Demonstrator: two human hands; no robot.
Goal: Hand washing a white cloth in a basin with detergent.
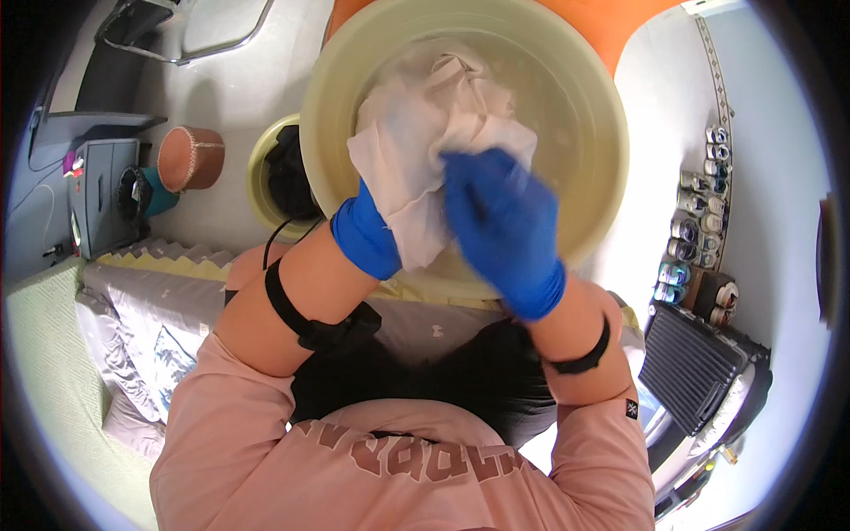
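Observation:
A pale pinkish-white cloth point(416, 124), crumpled and wet-looking, is bunched over a large cream-coloured basin point(611, 142) that holds cloudy water. My left hand point(367, 234), in a blue rubber glove, reaches in beneath the cloth. Only its cuff and wrist show, as the fabric covers the fingers. From the right, my right hand point(505, 226), gloved in the same blue, is on the cloth with its fingers curled in and closed at the fabric's edge. Motion smears this hand. A loose flap of the cloth hangs between my two wrists, over the basin's near side.
The basin rests on an orange surface point(642, 18). A smaller yellowish basin point(257, 177) with dark fabric point(294, 177) stands left of it, beside a brown bucket point(190, 159). Several shoes point(708, 203) line the right wall, near a black ribbed suitcase point(695, 367).

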